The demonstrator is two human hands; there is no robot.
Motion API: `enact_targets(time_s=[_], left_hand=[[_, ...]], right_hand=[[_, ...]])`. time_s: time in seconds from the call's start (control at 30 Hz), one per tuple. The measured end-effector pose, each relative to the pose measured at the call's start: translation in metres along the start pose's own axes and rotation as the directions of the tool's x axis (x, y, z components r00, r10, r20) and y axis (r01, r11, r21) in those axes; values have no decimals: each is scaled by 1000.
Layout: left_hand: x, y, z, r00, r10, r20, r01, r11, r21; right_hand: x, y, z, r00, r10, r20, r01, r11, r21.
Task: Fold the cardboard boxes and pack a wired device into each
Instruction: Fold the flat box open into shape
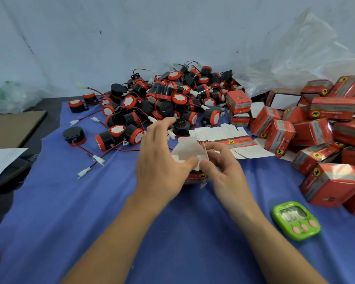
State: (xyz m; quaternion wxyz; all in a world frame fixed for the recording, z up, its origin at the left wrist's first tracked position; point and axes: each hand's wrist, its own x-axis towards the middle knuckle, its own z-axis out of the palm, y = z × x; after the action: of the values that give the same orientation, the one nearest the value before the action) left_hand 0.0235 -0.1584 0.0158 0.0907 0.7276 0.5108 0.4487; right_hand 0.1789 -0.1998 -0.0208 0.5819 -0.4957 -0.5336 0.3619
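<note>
While L hand & R hand fingers pinch half-folded box (flaps up), rushed tuck could crease flap or slip grip.

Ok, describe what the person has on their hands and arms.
The left hand and right hand are bare: no gloves, rings or watch visible. Both forearms are uncovered down to the frame edge, no sleeves in view.

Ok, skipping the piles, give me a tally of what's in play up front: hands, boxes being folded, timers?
left hand and right hand: 2
box being folded: 1
green timer: 1
Total: 4
</note>
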Motion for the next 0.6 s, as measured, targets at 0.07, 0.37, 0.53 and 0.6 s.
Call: enact_targets(time_s=[0.07,0.37,0.53,0.6], left_hand=[[-3,-4,5,954,-233,187,272,936,-221],[-8,-12,16,839,-430,334,542,715,-441],[-11,-10,8,862,-325,388,481,765,-427],[-12,-9,8,859,-275,431,464,775,-429]], right_hand=[[-4,3,3,997,-46,-58,36,984,-174],[-9,0,4,994,-102,-46,96,989,-114],[-2,1,3,993,10,-119,3,995,104],[1,3,2,987,74,-142,-48,983,178]])
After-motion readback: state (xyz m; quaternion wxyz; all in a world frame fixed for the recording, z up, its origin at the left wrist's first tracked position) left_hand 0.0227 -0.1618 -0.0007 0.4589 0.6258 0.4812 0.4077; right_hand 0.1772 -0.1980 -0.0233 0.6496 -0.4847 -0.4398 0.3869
